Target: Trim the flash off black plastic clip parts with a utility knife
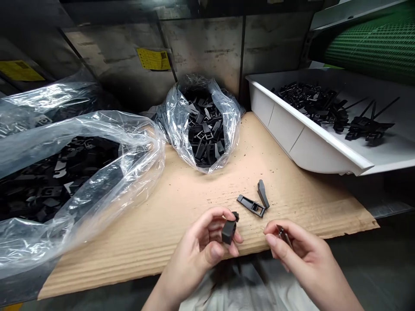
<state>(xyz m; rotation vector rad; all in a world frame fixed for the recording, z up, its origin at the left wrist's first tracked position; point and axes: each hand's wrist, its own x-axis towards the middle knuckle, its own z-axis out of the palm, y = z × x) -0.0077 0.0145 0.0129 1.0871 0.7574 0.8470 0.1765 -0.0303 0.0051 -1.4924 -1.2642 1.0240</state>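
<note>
Over the front edge of the cardboard sheet (181, 194), my left hand (201, 250) holds a small black plastic block-shaped part (228, 231) between its fingers. To its right, my right hand (300, 255) is closed around a small dark, shiny part (283, 236), mostly hidden by the fingers. The two hands are apart. Just beyond them, a black plastic piece with a rectangular opening (251, 205) lies on the cardboard. Beside it rests a narrow, tapered black piece (263, 193), close to its right end.
An open clear bag (175, 125) full of black parts stands at the back. Another large clear bag (142, 172) of black parts lies at left. At right, a white tray (292, 134) holds black assemblies with thin rods, below a green ribbed belt (372, 43).
</note>
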